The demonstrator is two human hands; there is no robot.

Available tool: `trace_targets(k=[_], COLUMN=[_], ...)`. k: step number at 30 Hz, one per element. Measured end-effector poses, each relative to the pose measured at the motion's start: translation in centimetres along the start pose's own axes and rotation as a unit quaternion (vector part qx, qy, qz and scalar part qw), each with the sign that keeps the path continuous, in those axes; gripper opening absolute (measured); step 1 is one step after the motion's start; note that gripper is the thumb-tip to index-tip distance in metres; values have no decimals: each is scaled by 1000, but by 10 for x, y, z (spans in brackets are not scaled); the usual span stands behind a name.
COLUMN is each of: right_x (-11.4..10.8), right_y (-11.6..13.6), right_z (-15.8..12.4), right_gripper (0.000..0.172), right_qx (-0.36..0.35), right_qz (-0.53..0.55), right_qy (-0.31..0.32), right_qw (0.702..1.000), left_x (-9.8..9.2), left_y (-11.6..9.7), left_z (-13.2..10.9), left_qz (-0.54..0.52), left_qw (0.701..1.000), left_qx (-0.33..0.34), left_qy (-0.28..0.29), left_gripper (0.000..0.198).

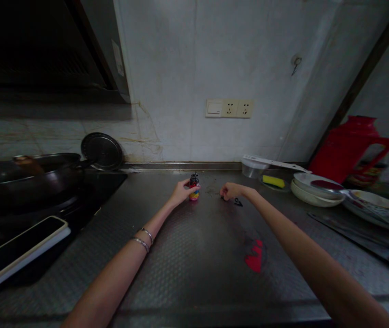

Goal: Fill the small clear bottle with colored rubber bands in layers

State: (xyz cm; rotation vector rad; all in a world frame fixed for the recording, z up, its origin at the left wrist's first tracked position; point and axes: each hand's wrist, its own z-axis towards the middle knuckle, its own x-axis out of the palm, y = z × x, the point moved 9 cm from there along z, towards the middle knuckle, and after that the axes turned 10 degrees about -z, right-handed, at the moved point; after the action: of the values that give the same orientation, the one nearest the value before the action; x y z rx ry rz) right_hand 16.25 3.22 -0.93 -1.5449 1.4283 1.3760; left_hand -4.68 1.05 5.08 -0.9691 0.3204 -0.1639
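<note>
Upright on the metal counter (194, 255) stands a small bright-coloured bottle (194, 193), red, yellow and pink, with a dark top. My left hand (180, 193) is closed around its left side. Just to the right, my right hand (231, 191) is low over the counter with its fingers pinched together. Whatever the fingertips hold is too small to make out. A little black looped piece (238, 202) lies beside that hand's wrist. Closer to me, a flat red shape (255, 257) with a jagged top edge shows on the counter.
At left are a pan (50, 171) on the black stove and a white-edged phone-like slab (26, 250). At right stand a clear tub (250, 168), a yellow sponge (273, 181), stacked bowls (312, 193), a dark long blade-like strip (355, 241) and a red flask (344, 148).
</note>
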Motion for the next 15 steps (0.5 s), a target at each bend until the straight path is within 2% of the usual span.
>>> trace_targets(k=[15], right_x=[-4], right_y=[25], right_z=[-10], right_gripper=[24], right_qx=[-9], right_qz=[-86], right_qy=[-31], right_qw=[996], left_x=[-1], left_y=[0], left_z=[-1], left_qz=[8], left_qw=[1000], left_qx=[5], left_qy=[-3], left_gripper=[38])
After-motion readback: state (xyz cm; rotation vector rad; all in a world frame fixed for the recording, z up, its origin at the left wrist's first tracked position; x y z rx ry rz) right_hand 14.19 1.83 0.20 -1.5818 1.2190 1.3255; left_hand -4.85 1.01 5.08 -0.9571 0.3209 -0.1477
